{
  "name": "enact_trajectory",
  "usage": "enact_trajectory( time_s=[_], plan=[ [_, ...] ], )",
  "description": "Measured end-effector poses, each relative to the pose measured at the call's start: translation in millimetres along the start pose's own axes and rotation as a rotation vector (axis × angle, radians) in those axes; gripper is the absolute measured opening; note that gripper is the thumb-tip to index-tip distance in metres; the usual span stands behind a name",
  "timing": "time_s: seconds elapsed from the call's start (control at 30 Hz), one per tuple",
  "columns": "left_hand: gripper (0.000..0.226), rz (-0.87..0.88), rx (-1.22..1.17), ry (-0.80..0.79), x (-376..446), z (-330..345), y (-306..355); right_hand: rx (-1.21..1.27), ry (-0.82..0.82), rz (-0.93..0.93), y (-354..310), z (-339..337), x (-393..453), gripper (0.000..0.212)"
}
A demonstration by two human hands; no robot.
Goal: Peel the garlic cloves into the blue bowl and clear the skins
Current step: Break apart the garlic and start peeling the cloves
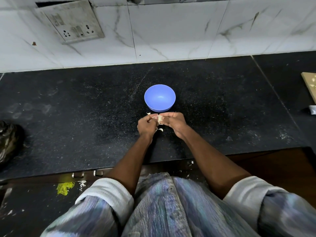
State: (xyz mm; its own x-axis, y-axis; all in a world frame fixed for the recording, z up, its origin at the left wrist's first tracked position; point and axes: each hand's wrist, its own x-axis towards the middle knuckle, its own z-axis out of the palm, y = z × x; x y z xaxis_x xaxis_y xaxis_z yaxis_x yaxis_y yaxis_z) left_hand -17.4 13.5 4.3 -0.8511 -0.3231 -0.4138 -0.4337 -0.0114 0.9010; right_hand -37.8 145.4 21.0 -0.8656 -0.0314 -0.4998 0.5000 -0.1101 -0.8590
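Rolled white sleeves point(109, 190) nearest, forearms reaching over counter edge. Left hand point(146, 125) and right hand point(174, 123) meet, fingers curled, both pinching one garlic clove point(159, 119), skin half torn. Loose skins point(160, 130) under hands. Blue bowl point(159, 98) just beyond, looks empty, so task is early; skins uncleared. Black counter point(68, 117) has wide room both sides; wall close behind bowl.

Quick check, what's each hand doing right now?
Left hand: fingers curled, pinching the garlic clove.
Right hand: fingers curled, gripping the same garlic clove.
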Motion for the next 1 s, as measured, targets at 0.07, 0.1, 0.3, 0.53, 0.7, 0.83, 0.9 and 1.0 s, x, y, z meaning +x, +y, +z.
enact_trajectory(
  time_s=[0.07, 0.1, 0.3, 0.53, 0.7, 0.83, 0.9, 1.0],
  plan=[
    [0.008, 0.002, -0.043, -0.056, -2.0, -1.6, 0.0, -0.021, 0.029, -0.001, -1.0, -1.0, 0.1, 0.022],
    [0.011, 0.004, -0.06, -0.089, -2.2, -2.1, 0.2, -0.022, 0.044, 0.004, -2.1, -2.1, 0.1, 0.02],
    [0.015, -0.073, -0.034, -0.086, -1.5, -6.0, 3.6, -0.06, 0.0, 0.027, -4.9, -7.6, -2.9, 0.017],
    [0.015, -0.035, 0.027, -0.031, 1.1, -4.7, -1.8, -0.085, -0.014, 0.048, -1.4, -9.7, 1.5, 0.022],
    [0.016, -0.005, 0.053, -0.031, 3.7, -5.0, -4.0, -0.008, -0.058, 0.072, -0.4, -9.5, 3.9, 0.028],
    [0.019, 0.014, 0.011, -0.056, 0.7, -5.1, 0.1, 0.032, -0.052, 0.054, -0.2, -10.0, 1.1, 0.026],
    [0.021, 0.017, -0.015, -0.065, -1.6, -4.7, 2.3, 0.022, -0.061, 0.044, 0.6, -10.0, 0.0, 0.028],
    [0.024, -0.003, -0.051, -0.092, -2.3, -3.8, 3.5, -0.007, -0.079, 0.021, 0.5, -9.0, -0.7, 0.026]
  ],
)
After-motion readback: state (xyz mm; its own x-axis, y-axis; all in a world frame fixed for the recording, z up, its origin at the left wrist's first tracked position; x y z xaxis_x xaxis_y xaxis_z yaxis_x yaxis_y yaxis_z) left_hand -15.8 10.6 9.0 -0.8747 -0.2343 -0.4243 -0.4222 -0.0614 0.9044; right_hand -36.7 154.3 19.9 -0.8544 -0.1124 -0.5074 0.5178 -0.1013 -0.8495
